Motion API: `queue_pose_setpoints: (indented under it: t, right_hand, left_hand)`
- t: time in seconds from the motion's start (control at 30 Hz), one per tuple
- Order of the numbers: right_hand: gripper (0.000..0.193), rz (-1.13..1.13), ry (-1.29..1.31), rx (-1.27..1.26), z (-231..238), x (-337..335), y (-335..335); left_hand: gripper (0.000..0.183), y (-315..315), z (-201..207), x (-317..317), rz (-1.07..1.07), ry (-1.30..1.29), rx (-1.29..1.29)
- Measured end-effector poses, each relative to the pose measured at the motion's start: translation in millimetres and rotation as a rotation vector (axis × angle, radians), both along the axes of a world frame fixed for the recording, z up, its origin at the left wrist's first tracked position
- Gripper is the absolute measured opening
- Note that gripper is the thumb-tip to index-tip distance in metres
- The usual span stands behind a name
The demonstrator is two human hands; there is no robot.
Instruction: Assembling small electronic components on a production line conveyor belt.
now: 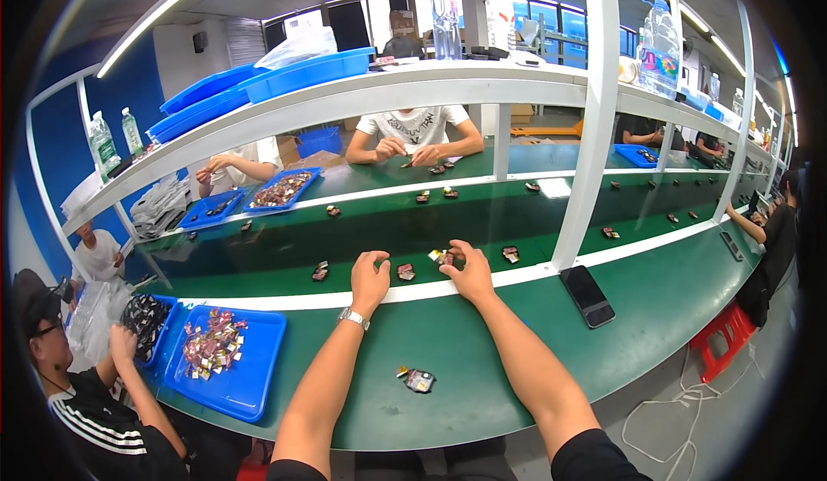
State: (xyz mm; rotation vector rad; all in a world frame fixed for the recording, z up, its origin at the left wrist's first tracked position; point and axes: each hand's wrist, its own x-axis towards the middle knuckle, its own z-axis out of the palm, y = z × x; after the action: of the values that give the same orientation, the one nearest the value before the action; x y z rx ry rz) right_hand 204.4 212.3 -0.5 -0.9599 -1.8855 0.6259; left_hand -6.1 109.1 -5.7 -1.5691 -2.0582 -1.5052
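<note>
Bare forearms (323, 382) come nearest my camera, and between them a small dark piece with a yellow tab (419, 381) lies on the green bench (482, 412).

From the left, I see a co-worker (103, 416) beside black parts (145, 319) in a blue container, then a shallow blue tray (258, 403) heaped with little red-and-white packets (214, 343). The left hand (370, 283) hangs over the belt's near edge, fingers curled and thumb close to the forefinger, with nothing visible in its grasp. Just beside it a reddish piece (406, 272) rests on the belt. The right hand (470, 274) bends its fingers and thumb about a wrapped piece (443, 258); I can't tell whether they press on it.

I'd judge these pieces light, with a firm body, slick film and a loose, delicate tab, so I'd take the body by opposite edges.

Farther right, a black phone (588, 296) lies flat on the smooth bench, with a red stool (724, 339) beyond. The dark green belt (379, 229) carries scattered pieces past co-workers opposite, under a white-framed shelf (431, 86) bearing trays and bottles in a strip-lit workshop.
</note>
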Motion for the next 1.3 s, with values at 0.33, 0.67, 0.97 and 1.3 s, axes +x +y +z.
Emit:
queue_pose_setpoints:
  t: [0.33, 0.67, 0.97, 1.3]
  right_hand:
    - [0.073, 0.727, -0.143, 0.231, 59, 1, -99]
    - [0.037, 0.468, -0.099, 0.332, 36, -7, -127]
    - [0.021, 0.459, -0.159, 0.516, 32, -11, -118]
    - [0.015, 0.545, -0.243, 0.497, 28, -5, -105]
  left_hand:
    - [0.040, -94, 36, 11, -0.916, -1.066, -0.421]
    - [0.031, -116, 34, 29, -0.664, -1.136, -0.242]
    - [0.025, -112, 28, 38, -0.639, -1.133, -0.172]
    - [0.026, -110, 22, 43, -0.631, -1.037, -0.240]
